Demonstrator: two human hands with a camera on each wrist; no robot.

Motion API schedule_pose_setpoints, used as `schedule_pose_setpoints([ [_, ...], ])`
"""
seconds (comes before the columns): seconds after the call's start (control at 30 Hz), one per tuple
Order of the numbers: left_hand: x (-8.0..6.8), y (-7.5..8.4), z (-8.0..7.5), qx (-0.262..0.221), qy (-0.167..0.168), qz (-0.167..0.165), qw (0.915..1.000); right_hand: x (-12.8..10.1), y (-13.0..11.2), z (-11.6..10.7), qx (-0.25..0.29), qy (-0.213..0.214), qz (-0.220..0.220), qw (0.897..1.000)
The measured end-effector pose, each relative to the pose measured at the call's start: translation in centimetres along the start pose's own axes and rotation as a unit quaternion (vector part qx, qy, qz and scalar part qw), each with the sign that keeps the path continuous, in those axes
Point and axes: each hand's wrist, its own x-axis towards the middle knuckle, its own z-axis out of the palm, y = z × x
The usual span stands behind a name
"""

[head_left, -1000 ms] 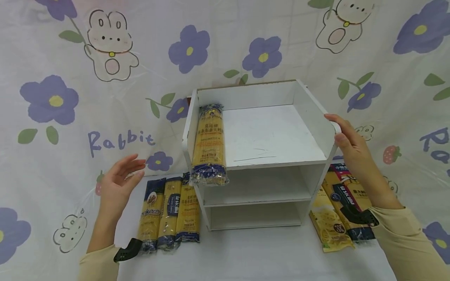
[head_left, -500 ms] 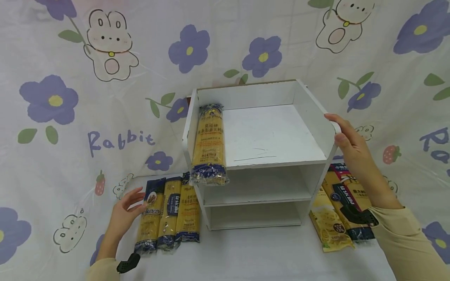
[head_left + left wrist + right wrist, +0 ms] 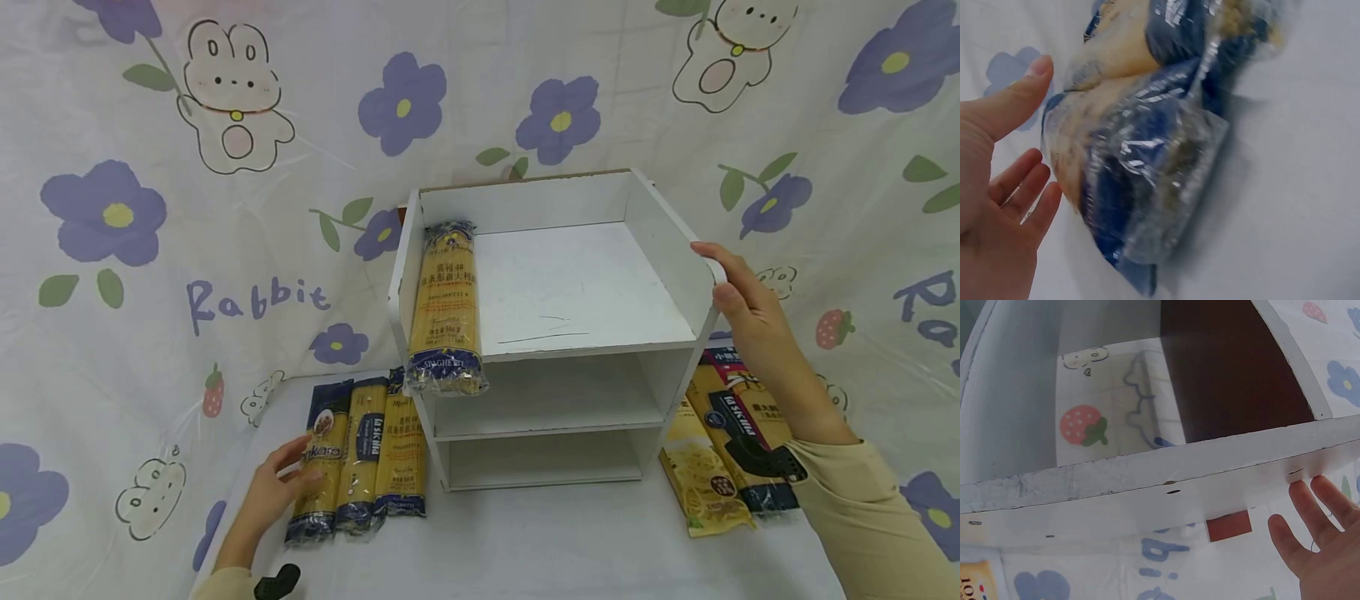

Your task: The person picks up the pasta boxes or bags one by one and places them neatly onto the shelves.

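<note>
A pack of spaghetti lies leftmost in a row of three on the white table. My left hand is at its left side, fingertips at the wrapper. In the left wrist view the thumb and fingers are spread beside the pack's edge, not closed round it. My right hand holds the front edge of the right side panel of a white shelf. Fingertips touch the panel's outer face in the right wrist view. Another spaghetti pack lies along the left wall of the top tier.
Two more spaghetti packs lie between my left hand and the shelf. Right of the shelf are a yellow pasta bag and a dark-labelled pasta pack, partly behind my right arm. A flower-and-rabbit patterned cloth hangs behind.
My left hand has come down from the air, left of the packs, to the leftmost spaghetti pack's side. My right hand stays on the shelf, and the packs look unmoved.
</note>
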Motion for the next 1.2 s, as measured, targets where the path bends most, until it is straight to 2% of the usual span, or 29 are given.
schedule_pose_setpoints([
  [0.17,0.1,-0.9,0.2,0.012,-0.014,-0.019,0.9996,0.0,-0.1,0.0,0.0,0.001,0.001,1.0],
  [0.4,-0.1,-1.5,0.3,0.029,-0.021,0.003,0.9993,0.0,-0.1,0.1,-0.005,-0.001,0.003,1.0],
  [0.5,0.0,-1.3,0.2,0.036,-0.028,-0.004,0.9989,0.0,-0.2,0.1,-0.008,-0.001,0.004,1.0],
  [0.77,0.5,0.0,0.1,0.072,-0.054,-0.092,0.9917,-0.1,-0.2,0.1,0.002,0.0,0.007,1.0],
  [0.93,0.8,0.4,0.1,0.043,-0.063,-0.117,0.9903,0.0,-0.2,0.2,-0.003,0.0,0.007,1.0],
  [1.03,1.0,0.3,0.0,0.021,-0.067,-0.118,0.9905,0.1,-0.1,0.2,-0.006,0.003,0.008,1.0],
  [1.2,1.1,0.6,-0.4,0.016,-0.082,-0.106,0.9909,0.1,-0.1,0.1,-0.005,0.008,0.008,1.0],
])
